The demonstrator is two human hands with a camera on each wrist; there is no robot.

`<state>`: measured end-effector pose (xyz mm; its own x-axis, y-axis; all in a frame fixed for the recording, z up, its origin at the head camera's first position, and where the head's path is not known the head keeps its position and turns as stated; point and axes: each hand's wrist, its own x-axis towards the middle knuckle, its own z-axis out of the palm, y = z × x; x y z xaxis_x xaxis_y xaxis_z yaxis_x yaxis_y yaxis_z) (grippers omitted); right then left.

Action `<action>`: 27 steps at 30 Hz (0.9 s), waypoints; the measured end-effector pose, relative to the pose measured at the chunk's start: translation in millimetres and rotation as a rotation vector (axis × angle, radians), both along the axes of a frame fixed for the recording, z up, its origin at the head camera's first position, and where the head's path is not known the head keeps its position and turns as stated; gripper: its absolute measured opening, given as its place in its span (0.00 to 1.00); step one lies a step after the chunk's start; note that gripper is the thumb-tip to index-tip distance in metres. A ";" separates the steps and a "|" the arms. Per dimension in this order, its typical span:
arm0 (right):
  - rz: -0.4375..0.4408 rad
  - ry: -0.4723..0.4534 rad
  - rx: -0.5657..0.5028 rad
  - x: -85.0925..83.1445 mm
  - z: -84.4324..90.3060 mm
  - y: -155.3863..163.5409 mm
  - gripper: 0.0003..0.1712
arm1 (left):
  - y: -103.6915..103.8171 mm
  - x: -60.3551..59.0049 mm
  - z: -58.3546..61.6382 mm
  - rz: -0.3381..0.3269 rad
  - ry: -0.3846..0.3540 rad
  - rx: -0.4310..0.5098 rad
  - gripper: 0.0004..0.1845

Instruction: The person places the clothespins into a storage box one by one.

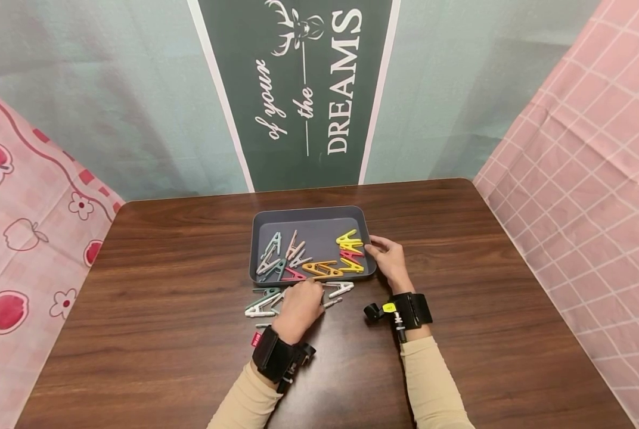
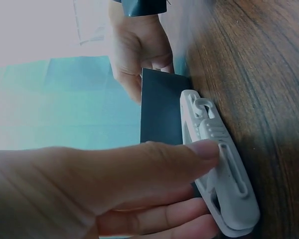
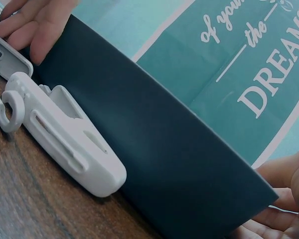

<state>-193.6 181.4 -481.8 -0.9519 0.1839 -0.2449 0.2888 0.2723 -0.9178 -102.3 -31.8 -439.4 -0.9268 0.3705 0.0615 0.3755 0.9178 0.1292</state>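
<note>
A dark grey tray [image 1: 311,215] on the table holds several plastic clothespins in yellow, orange, pink, teal and grey. At its right wall my right hand [image 1: 389,259] grips the rim, the thumb over it and other fingers outside. My left hand [image 1: 300,304] is at the front wall above loose clothespins, its fingertips hidden in the head view. In the left wrist view, the thumb [image 2: 189,154] overlaps a white clothespin [image 2: 229,189] beside the tray; contact is unclear. From the right wrist, the left fingers [image 3: 40,40] hang beside the tray wall, with no clothespin visible between them.
In front of the tray lie several loose clothespins, including a white one [image 1: 260,310] and a teal one [image 1: 268,292]. The brown wooden table [image 1: 164,298] extends around. A printed curtain [image 1: 309,119] hangs behind it, with pink cloths [image 1: 577,149] at the sides.
</note>
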 end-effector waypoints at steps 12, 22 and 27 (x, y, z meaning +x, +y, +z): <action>-0.002 0.006 -0.011 -0.5 0.6 -0.3 0.23 | 1.8 0.2 -1.8 0.004 -0.021 0.024 0.08; 0.000 0.014 -0.011 -0.7 -0.1 0.3 0.23 | 1.7 -0.5 -3.6 -0.013 -0.037 0.035 0.10; -0.001 0.012 -0.006 -0.1 0.0 0.2 0.23 | 1.6 -1.2 -3.2 -0.020 -0.063 0.029 0.10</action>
